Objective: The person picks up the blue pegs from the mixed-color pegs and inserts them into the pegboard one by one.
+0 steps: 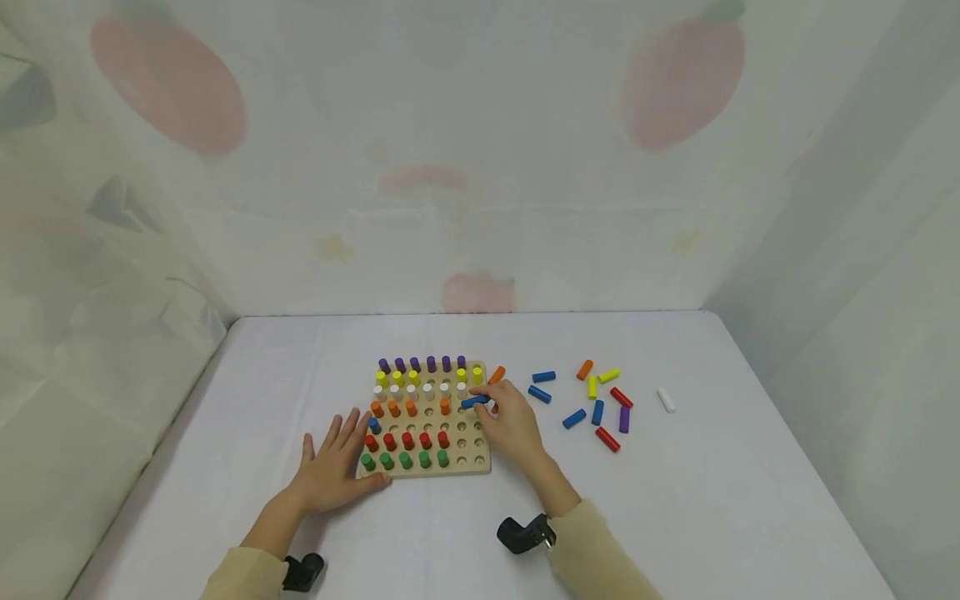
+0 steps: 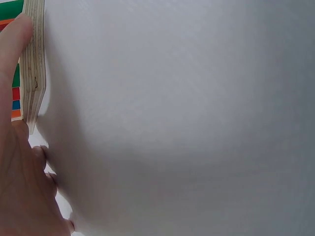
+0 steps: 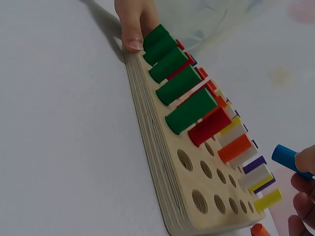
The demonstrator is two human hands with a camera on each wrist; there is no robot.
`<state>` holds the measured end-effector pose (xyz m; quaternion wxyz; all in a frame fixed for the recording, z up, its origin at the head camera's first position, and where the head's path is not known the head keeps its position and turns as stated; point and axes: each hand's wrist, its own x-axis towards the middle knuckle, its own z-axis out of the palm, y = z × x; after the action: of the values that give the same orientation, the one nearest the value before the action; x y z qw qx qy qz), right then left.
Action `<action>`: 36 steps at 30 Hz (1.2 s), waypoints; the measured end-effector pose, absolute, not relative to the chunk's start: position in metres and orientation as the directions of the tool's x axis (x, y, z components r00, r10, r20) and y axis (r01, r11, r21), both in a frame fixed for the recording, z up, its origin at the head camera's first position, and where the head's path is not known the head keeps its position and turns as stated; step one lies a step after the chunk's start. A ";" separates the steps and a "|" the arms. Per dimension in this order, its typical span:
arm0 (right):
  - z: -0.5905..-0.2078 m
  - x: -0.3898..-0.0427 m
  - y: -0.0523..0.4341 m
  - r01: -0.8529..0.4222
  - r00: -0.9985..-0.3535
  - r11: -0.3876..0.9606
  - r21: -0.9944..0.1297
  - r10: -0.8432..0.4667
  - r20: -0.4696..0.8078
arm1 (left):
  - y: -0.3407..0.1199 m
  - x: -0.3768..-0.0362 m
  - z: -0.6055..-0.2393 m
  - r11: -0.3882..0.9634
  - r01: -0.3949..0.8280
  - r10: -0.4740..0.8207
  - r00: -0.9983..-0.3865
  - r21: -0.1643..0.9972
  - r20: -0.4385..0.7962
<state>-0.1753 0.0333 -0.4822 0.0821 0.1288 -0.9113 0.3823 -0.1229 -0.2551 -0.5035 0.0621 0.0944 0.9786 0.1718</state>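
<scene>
1. A wooden pegboard [image 1: 476,463] lies flat on a white table [image 1: 675,517], near the middle.
2. The left hand [image 1: 333,471] lies flat on the table at the board's near left corner, fingers spread and straight; its thumb [image 1: 372,481] touches the board's near edge. The left wrist view shows that thumb [image 2: 15,44] against the board's layered edge [image 2: 33,64]. It holds nothing.
3. The right hand [image 1: 513,425] hovers over the board's right side and pinches a blue peg [image 1: 475,402] between thumb and fingertips. The peg lies roughly level, above the board's right part. In the right wrist view the blue peg [image 3: 290,160] shows at the right edge, gripped by the fingers [image 3: 305,189].
4. Pegs standing in the board, far row to near: purple pegs [image 1: 422,364], yellow pegs [image 1: 397,377], white pegs [image 1: 420,390], orange pegs [image 1: 401,408], 1 blue peg at the left [image 1: 373,426], red pegs [image 1: 407,440], green pegs [image 1: 405,459].
5. Open holes [image 1: 471,442] fill the board's near right part.
6. An orange peg [image 1: 497,375] lies on the table just beside the board's far right corner.
7. Loose pegs lie to the right of the board: blue [image 1: 543,377], orange [image 1: 584,369], yellow [image 1: 608,376], red [image 1: 607,439], purple [image 1: 624,419].
8. A white peg [image 1: 666,400] lies apart, farther right.
9. Both sleeves [image 1: 600,554] are pale yellow.
</scene>
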 end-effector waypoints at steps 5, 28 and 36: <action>-0.478 -0.176 0.024 -0.316 -0.949 0.675 -0.667 -0.210 0.236 | -0.256 -0.125 -0.505 0.931 0.160 0.204 -0.973 0.329 -0.105; -0.479 -0.175 -0.021 -0.455 -0.885 0.608 -0.651 -0.387 0.257 | -0.255 -0.124 -0.502 0.933 0.162 0.202 -0.974 0.321 -0.097; -0.477 -0.179 -0.032 -0.448 -0.889 0.636 -0.628 -0.390 0.239 | -0.256 -0.124 -0.506 0.934 0.158 0.200 -0.974 0.321 -0.102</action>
<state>-0.1785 -0.0322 -0.4768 0.0403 0.2318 -0.9036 0.3579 -0.1244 -0.2560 -0.5061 0.0667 0.0913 0.9811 0.1572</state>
